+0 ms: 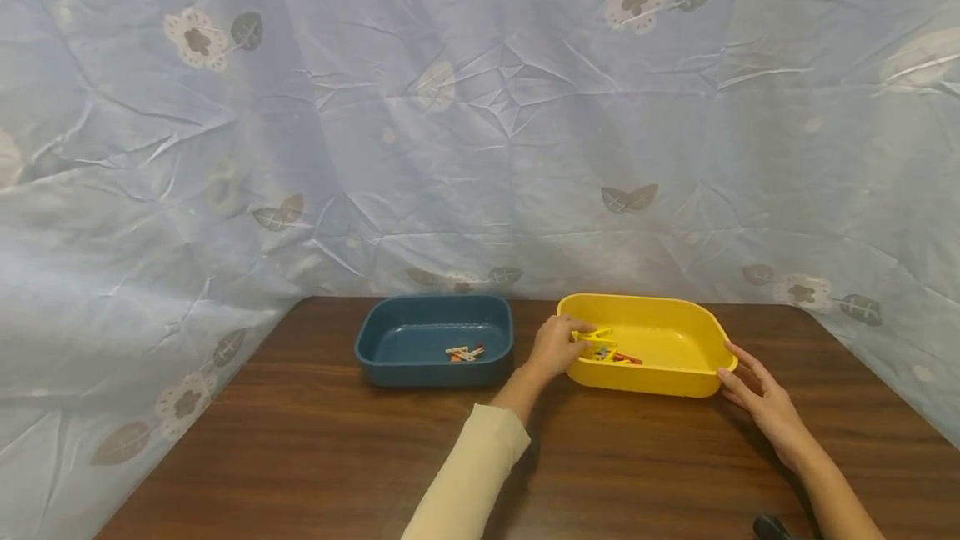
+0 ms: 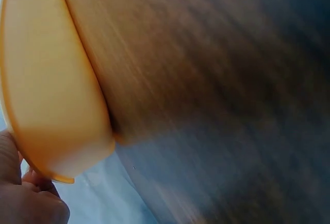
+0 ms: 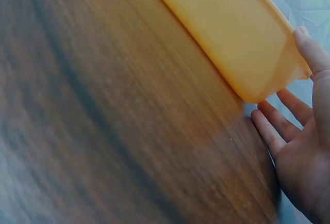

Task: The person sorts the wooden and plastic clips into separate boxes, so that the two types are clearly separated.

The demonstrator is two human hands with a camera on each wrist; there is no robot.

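My left hand reaches over the left end of a yellow basin and pinches a yellow clothespin above the rim. Below it, several more clothespins, red and yellow among them, lie in that end of the basin. In the left wrist view the left hand's fingers are at the basin's end, and the clothespin is hidden there. My right hand rests its thumb and fairly straight fingers against the basin's right end. The right wrist view shows the thumb at the rim and the fingers spread along the end wall.
To the left stands a dark blue basin with several small clothespins, white and orange-red, inside. Both basins are on a brown wooden table. A black object lies at the bottom right edge. Behind hangs a floral curtain.
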